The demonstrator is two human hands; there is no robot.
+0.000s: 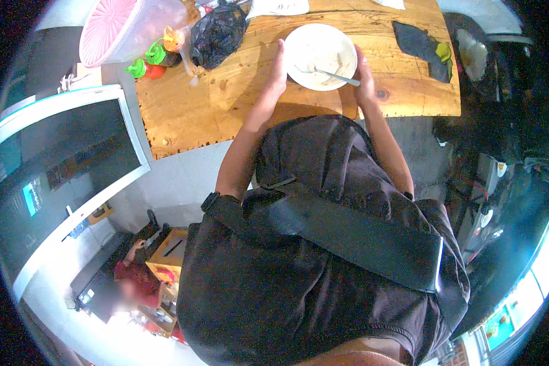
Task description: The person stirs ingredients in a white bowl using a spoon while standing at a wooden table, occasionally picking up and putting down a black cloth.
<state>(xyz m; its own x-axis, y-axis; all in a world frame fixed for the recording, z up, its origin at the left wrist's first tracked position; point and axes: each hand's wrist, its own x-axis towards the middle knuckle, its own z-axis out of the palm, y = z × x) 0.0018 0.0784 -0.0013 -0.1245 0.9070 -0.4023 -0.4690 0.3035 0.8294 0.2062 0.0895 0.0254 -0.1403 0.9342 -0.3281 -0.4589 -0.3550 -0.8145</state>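
Note:
Between my two hands is a white bowl (pixel 314 86), held above or on the near part of the wooden table (pixel 201 110); whether it touches the top I cannot tell. My left hand (pixel 280 71) presses along its left side, and my right hand (pixel 365 75) curves round its right side. A metal spoon (pixel 341 78) leans in the bowl, its handle sticking out over the rim towards my right hand. Pale remains with small orange bits coat the bowl's inside.
At the back left stand squeeze bottles with green caps (pixel 155 54) and an orange cap (pixel 173 39), a pink-lidded clear container (pixel 114 27) and a black plastic bag (pixel 217 34). Dark scraps (pixel 414 39) lie at right. Lower left, a person (pixel 139 279) sits near a sofa.

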